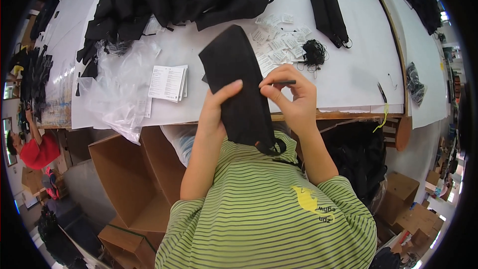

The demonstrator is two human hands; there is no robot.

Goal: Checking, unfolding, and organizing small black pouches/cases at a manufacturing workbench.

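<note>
Over the near edge of the table (358, 87), the left hand (215, 109) grips the black pouch (234, 67), thumb across its front. The right hand (298, 98), finger and thumb pinched narrow at the pouch's right edge, holds a dark stick (286, 82). Beyond lie white tags (279, 45) and, to their right, black cords (314, 54); at left, cards (168, 83) and a clear bag (117, 89).

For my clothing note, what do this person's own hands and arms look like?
The left hand and right hand are bare, with no gloves, rings or watches visible. Forearms are bare below short yellow-green sleeves with thin dark stripes.
</note>
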